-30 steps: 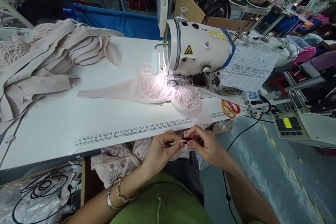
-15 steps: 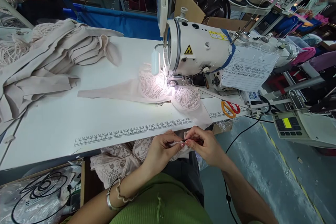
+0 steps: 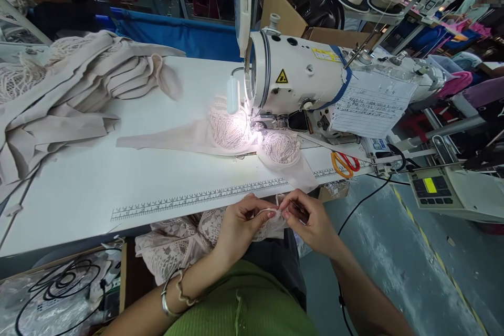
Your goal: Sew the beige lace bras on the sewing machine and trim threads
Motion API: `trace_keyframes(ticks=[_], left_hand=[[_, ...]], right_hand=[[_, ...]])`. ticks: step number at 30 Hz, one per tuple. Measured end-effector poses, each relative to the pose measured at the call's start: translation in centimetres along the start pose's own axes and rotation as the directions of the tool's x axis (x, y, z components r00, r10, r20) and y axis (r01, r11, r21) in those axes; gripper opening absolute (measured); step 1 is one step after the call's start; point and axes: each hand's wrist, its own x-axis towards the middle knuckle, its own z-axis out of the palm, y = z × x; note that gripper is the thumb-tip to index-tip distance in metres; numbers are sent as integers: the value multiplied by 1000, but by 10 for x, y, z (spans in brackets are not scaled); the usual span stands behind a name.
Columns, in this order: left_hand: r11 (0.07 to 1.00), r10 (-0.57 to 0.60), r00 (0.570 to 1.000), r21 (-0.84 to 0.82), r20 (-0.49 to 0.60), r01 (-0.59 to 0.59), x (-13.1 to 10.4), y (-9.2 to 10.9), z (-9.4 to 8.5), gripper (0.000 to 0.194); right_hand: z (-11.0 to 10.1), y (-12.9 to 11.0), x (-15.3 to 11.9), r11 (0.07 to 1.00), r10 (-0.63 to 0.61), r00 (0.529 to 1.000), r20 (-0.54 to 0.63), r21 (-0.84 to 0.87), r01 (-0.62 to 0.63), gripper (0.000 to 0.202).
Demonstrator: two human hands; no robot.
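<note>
My left hand [image 3: 239, 224] and my right hand [image 3: 315, 224] meet just off the table's front edge, above my lap. Each is closed in a pinch on the pale pink edge of a lace bra piece [image 3: 173, 248], whose lace hangs below the table edge; exactly what lies between the fingertips is small and partly covered. Beyond them, a second pale pink bra [image 3: 279, 148] with lace cups lies flat under the lit needle area of a white sewing machine [image 3: 299, 73]. One band stretches left, the other hangs toward my right hand.
A heap of beige bra pieces [image 3: 86, 76] covers the table's left end. Scissors with orange and red handles [image 3: 342, 164] lie right of the bra. A printed ruler [image 3: 197, 198] runs along the front edge. A control box [image 3: 437, 189] stands at right; a box with cables [image 3: 66, 283] is lower left.
My fingertips have shifted slightly along the pinched edge, and a pale strip shows more between them. A dark bit seen between the fingers earlier is no longer visible. The bra under the machine stays put.
</note>
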Motion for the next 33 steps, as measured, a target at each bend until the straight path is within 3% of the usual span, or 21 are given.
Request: trace_keyframes(ticks=[11,21,25,27,33], left_hand=[[1000,-21,999,-4,-25,21,-3,-4,5,25],[959,186,983,218,9,-183,-4,-6,7,18],[910,271,953,286,135,-300,1,-8,3,8],[908,272,947,280,168,-311,3,-10,1,13],[945,259,959,176,115,-276,3,-9,3,20]], right_hand=[[8,1,1,986,-59,992,-115,-164,40,7],[7,1,5,966,-100,993,-70,-246,80,8],[3,1,5,963,-129,988,-79,-249,106,10],[0,1,5,966,-147,986,-73,-227,127,10],[-2,0,5,982,-124,990,-70,-150,113,17]])
